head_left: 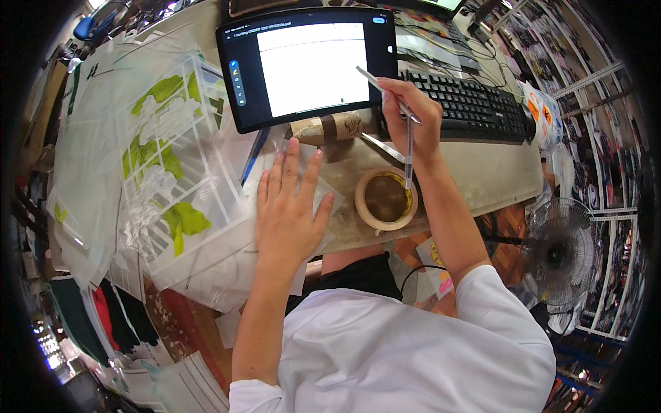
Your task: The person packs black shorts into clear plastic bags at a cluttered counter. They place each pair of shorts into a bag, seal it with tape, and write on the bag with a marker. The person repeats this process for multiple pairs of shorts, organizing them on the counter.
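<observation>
My right hand point(416, 118) grips a slim grey stylus point(372, 80), its tip over the white page on a black tablet point(313, 69). A clear pen-like stick point(409, 160) hangs down from the same hand; how it is held is partly hidden. Fingers stretched, my left hand point(289, 206) lies flat on pale sheets just below the tablet, holding nothing. The tablet leans on a brown cardboard roll point(329, 129). Beside the roll, a narrow silver blade-like piece point(383, 147) is partly hidden by my right hand. A wide roll of tape point(363, 215) lies between my forearms.
Layered clear plastic sheets with green leaf prints point(169, 165) cover the table's left side. A black keyboard point(475, 110) sits at the right, with cables point(475, 45) behind it. A standing fan point(556, 253) is beyond the table's right edge, before loaded shelves point(585, 89).
</observation>
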The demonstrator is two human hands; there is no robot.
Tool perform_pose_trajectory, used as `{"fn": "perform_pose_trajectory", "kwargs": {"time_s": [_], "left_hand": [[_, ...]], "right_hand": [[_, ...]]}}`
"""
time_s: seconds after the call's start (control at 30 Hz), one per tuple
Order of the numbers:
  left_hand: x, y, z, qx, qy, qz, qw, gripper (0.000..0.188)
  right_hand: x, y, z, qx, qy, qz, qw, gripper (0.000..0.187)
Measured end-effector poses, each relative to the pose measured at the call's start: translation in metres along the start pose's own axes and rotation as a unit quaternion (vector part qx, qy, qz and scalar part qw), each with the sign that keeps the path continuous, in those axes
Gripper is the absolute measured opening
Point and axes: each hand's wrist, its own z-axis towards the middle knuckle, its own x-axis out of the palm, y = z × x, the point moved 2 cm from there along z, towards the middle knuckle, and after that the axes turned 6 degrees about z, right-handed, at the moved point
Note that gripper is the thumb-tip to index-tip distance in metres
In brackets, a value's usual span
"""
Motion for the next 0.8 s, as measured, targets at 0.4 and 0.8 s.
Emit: {"fn": "perform_pose_trajectory", "kwargs": {"time_s": [0.4, 0.8], "left_hand": [[-0.012, 0.022, -0.015, 0.019, -0.173, -0.238, 0.955, 0.057], [-0.24, 0.262, -0.241, -0.262, -0.458, 0.186, 0.829, 0.031]], "right_hand": [[-0.026, -0.065, -0.017, 0.122, -0.072, 0.422, 0.896, 0.034], [-0.131, -0.061, -0.003, 0.379, 0.216, -0.078, 0.896, 0.028]]}}
